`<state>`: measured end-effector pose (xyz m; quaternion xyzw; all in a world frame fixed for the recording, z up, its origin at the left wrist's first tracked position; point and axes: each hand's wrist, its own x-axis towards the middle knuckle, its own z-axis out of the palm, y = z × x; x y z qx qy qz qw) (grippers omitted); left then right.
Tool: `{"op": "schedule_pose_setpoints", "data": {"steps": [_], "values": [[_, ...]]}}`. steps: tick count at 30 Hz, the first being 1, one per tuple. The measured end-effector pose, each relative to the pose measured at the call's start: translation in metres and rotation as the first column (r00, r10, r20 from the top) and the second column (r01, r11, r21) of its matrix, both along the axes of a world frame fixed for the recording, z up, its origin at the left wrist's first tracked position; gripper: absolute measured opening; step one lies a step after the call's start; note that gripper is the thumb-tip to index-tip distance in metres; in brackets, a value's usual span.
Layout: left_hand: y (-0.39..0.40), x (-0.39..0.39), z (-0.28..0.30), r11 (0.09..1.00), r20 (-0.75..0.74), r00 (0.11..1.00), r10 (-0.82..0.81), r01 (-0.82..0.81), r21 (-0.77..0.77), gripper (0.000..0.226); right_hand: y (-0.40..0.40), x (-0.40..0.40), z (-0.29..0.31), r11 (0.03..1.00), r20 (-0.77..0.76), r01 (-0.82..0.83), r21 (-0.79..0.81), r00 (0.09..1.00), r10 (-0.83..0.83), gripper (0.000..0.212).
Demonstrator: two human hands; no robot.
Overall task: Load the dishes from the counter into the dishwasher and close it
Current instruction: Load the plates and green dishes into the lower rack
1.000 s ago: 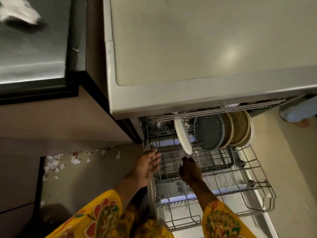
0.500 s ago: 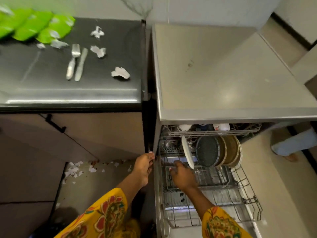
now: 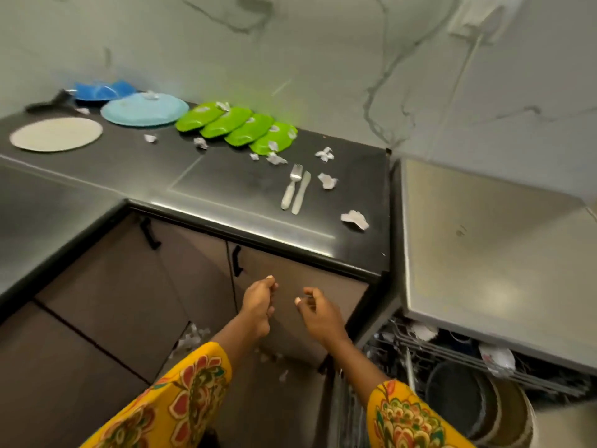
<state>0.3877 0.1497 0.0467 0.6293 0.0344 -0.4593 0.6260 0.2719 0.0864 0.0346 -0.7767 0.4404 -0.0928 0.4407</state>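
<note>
Steel fork (image 3: 291,188) and knife (image 3: 301,193) lie parallel, tips toward wall; both hands empty, loosely curled.

A glossy black stone-like counter (image 3: 226,185) is seen, reflective at its 6 o'clock edge. Glossy green plastic plates (image 3: 235,127), a shiny metal fork (image 3: 292,185), crumpled paper scraps (image 3: 354,219) and a brushed-metal dishwasher top (image 3: 484,253) are noted.

I held both arms out in front of me, forearms bare below yellow flowered sleeves (image 3: 181,392). My left hand (image 3: 258,305) was loosely curled, thumb tip up against the fingers, holding nothing. My right hand (image 3: 319,313) hung just beside it, apart, fingers half bent and spread, thumb forward, also empty.
</note>
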Motion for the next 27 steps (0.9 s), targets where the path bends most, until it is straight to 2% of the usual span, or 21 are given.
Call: {"op": "schedule_pose_setpoints", "data": {"steps": [7,17,24,25,27], "values": [[0.019,0.120,0.035,0.971,-0.016,0.984,0.178,-0.178,-0.161,0.020,0.007,0.140,0.044,0.989,0.054,-0.112,-0.100,0.992,0.118,0.037],[0.059,0.242,0.061,0.949,0.070,0.963,0.262,-0.244,-0.202,0.015,0.041,0.278,0.075,0.972,0.145,-0.187,-0.139,0.968,0.207,0.039],[0.090,0.311,0.060,0.913,0.098,0.916,0.389,-0.370,-0.169,0.011,0.051,0.351,0.077,0.908,-0.037,-0.352,-0.227,0.935,0.353,0.045],[0.094,0.320,0.057,0.905,0.090,0.908,0.409,-0.392,-0.164,0.013,0.050,0.361,0.076,0.892,-0.074,-0.384,-0.238,0.923,0.378,0.047],[0.103,0.335,0.052,0.883,0.074,0.886,0.457,-0.441,-0.162,0.032,0.049,0.379,0.073,0.867,-0.139,-0.434,-0.246,0.900,0.412,0.050]]}}
